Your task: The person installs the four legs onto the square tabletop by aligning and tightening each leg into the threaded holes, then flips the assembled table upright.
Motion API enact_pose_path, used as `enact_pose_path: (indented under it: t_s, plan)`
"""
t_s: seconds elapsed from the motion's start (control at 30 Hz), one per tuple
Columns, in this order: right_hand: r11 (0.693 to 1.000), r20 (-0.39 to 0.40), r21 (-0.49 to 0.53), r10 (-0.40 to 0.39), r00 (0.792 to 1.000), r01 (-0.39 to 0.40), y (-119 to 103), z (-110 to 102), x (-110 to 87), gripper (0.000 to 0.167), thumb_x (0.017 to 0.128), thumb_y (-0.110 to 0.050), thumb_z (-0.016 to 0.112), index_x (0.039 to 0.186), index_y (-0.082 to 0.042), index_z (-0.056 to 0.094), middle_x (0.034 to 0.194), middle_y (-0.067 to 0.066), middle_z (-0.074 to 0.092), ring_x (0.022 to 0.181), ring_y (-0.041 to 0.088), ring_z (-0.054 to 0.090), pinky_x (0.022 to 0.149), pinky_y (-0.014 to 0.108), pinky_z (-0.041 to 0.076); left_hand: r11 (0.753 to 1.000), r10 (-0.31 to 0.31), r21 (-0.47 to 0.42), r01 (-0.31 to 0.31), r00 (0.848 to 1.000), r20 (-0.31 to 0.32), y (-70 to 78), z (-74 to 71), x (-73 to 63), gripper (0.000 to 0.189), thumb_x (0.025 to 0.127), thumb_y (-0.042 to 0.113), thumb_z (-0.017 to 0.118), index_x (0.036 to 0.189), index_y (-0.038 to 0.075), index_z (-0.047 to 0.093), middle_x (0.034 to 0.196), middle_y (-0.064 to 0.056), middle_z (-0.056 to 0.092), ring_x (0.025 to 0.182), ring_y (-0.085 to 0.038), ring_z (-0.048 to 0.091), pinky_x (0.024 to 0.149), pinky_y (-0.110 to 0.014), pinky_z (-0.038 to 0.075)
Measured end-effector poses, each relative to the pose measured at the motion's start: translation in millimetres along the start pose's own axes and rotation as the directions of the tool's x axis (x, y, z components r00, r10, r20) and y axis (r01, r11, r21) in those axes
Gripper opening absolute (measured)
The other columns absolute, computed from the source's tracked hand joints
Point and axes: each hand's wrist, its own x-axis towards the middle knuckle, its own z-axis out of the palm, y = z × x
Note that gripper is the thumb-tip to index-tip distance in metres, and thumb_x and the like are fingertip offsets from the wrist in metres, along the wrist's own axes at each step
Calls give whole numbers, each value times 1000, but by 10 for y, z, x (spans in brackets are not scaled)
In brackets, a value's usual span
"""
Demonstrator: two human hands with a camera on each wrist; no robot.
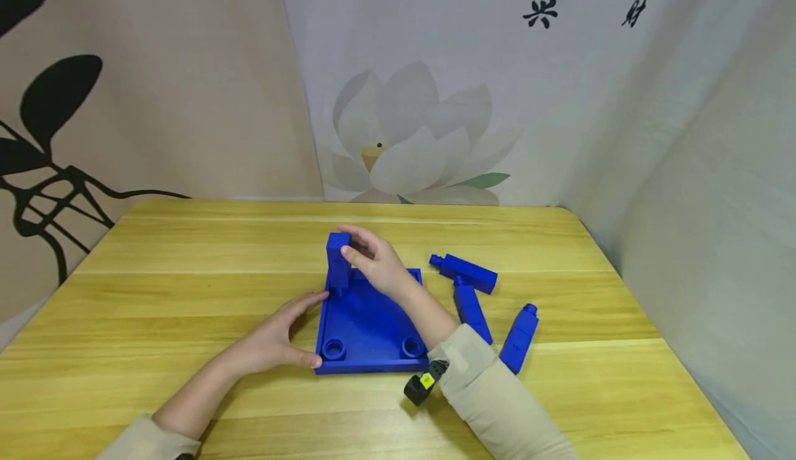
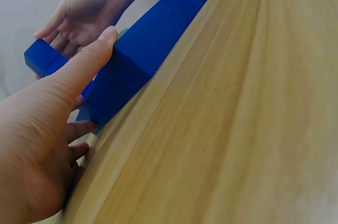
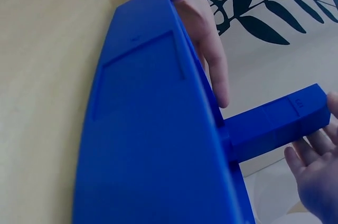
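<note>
A blue square base (image 1: 368,325) with a raised rim lies on the table, with round sockets in its two near corners. At its far left corner stands an upright blue post (image 1: 338,261), neck down at the base. My right hand (image 1: 381,264) holds this post near its top between thumb and fingers; in the right wrist view those fingertips touch the post's end (image 3: 311,109). My left hand (image 1: 269,342) rests spread along the base's left side, thumb at the near corner and forefinger at the rim. The base's far right corner is partly hidden by my right hand and forearm.
To the right of the base lie several loose blue posts: one far post (image 1: 469,273), one middle post (image 1: 472,311) touching it, and one near post (image 1: 519,339). Each has a narrow round neck. A printed cloth (image 1: 410,101) hangs behind the wooden table (image 1: 218,266).
</note>
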Motion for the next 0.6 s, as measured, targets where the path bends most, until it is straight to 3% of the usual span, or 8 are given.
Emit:
enact_pose_path:
  t_s: [0.4, 0.6]
  plan:
    - [998, -111, -34, -48, 993, 44, -209, -72, -163, 39, 97, -2, 53, 133, 10, 47, 132, 28, 51, 123, 38, 47, 103, 47, 36, 1000, -4, 12, 4, 1000, -6, -16, 12, 9, 100, 68, 39, 86, 149, 14, 33, 151, -25, 24, 137, -46, 17, 104, -67, 19]
    - [998, -158, -52, -36, 987, 28, -303, -162, -324, 39, 95, -1, 56, 132, 10, 49, 132, 23, 53, 124, 34, 48, 106, 46, 34, 1000, -14, 27, 15, 1000, -10, -11, 15, 0, 102, 66, 44, 86, 150, 16, 33, 151, -22, 26, 137, -45, 20, 104, -67, 20]
